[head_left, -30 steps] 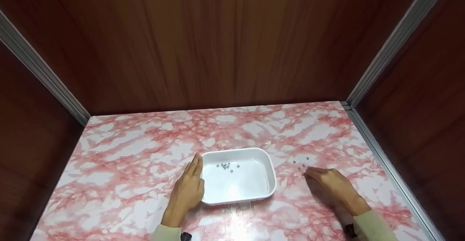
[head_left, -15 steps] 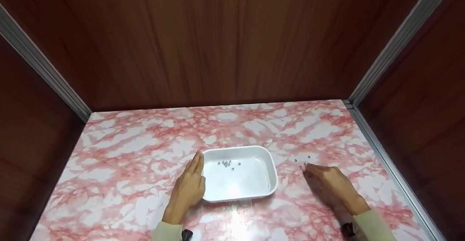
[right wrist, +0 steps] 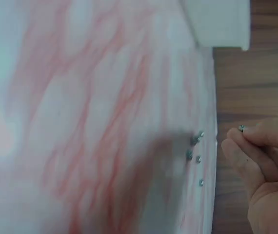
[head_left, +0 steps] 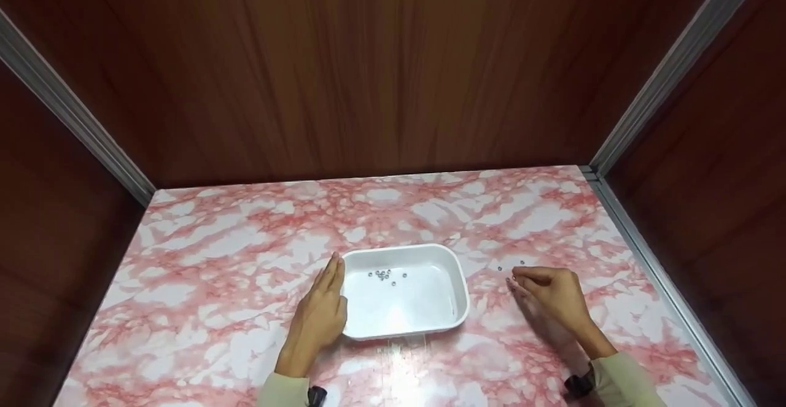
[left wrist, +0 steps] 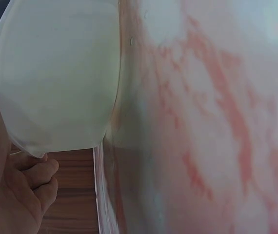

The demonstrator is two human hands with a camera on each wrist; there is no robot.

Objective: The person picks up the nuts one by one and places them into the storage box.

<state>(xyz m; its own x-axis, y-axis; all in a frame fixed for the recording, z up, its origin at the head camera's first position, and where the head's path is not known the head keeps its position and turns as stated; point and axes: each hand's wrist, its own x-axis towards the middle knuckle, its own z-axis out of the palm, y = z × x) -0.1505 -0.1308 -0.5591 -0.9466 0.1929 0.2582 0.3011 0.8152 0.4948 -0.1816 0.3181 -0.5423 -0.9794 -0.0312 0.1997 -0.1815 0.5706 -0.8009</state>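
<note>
Bead (right wrist: pixel 242 127), silvery, in right grip (head_left: pixel 560 296), round-cornered tray (head_left: pixel 424 309), marbled tabletop (head_left: pixel 221 315)

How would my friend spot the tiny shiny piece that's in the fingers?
On the pink marbled table, find the white rectangular tray. To its right, the right hand pinches one tiny silvery piece. Matching pieces lie on the table or in the tray; this one alone is held up.

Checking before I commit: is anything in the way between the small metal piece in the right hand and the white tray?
Only a loose piece shows on the table between the right hand and the white tray. The small metal piece would likely just need to pass over it and the right rim.
</note>
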